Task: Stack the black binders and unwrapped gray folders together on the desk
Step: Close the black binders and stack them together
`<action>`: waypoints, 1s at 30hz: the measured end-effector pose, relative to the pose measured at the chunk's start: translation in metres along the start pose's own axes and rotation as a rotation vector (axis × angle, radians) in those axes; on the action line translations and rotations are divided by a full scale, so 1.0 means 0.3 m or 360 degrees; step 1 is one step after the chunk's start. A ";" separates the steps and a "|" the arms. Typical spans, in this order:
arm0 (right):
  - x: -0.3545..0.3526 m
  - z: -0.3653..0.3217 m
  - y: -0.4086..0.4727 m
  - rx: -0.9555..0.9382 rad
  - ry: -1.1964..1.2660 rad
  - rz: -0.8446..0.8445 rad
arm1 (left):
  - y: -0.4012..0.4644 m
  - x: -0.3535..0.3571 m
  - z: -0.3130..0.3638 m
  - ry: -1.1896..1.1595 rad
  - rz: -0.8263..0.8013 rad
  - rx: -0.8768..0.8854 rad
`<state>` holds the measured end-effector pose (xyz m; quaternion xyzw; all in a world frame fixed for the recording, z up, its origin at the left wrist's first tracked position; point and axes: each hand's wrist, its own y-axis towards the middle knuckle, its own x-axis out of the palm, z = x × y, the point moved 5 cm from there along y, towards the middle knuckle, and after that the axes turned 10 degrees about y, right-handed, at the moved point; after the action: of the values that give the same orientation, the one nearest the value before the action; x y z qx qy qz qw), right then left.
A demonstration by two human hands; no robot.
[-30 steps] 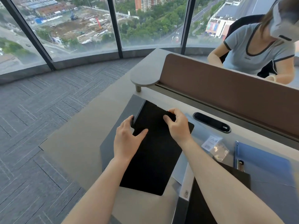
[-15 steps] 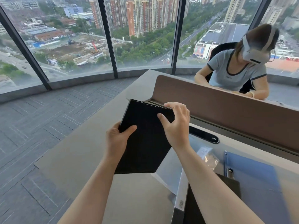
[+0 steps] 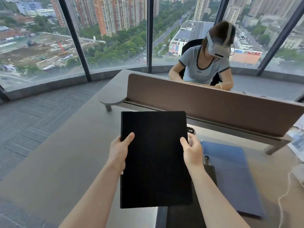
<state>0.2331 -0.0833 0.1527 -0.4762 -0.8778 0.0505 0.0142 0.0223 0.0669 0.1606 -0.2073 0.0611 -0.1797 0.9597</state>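
A black binder (image 3: 154, 158) is held up above the desk (image 3: 65, 170), its flat cover facing me. My left hand (image 3: 119, 151) grips its left edge, thumb on the front. My right hand (image 3: 191, 149) grips the right edge the same way. Below and behind the binder, part of another dark binder (image 3: 210, 175) lies on the desk, mostly hidden by my right arm. A gray folder edge (image 3: 160, 218) shows under the held binder's bottom edge.
A blue folder (image 3: 230, 175) with a pen clipped at its left lies to the right. A brown divider panel (image 3: 213, 109) runs across the desk; a person sits beyond it. Papers and a white cord (image 3: 283, 199) are at the far right.
The binder has been lifted off the desk, turned square to me and brought to the right. Both hands shifted from its top to its side edges.
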 end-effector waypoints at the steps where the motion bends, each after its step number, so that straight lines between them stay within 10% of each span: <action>1: -0.029 0.014 -0.007 0.0010 -0.0002 -0.0009 | 0.008 0.032 -0.026 0.0009 -0.0039 -0.0043; 17: -0.489 0.468 -0.104 0.0645 -0.0389 0.0397 | 0.014 0.381 -0.518 0.0855 -0.0383 -0.0294; 30: -0.525 0.508 -0.111 0.0727 -0.0877 0.0485 | -0.026 0.397 -0.555 0.1301 -0.0163 -0.0175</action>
<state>0.2804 -0.2447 0.0080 -0.5542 -0.7341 0.3722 -0.1241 0.0982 -0.0464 0.0078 -0.1725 0.4364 -0.2911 0.8337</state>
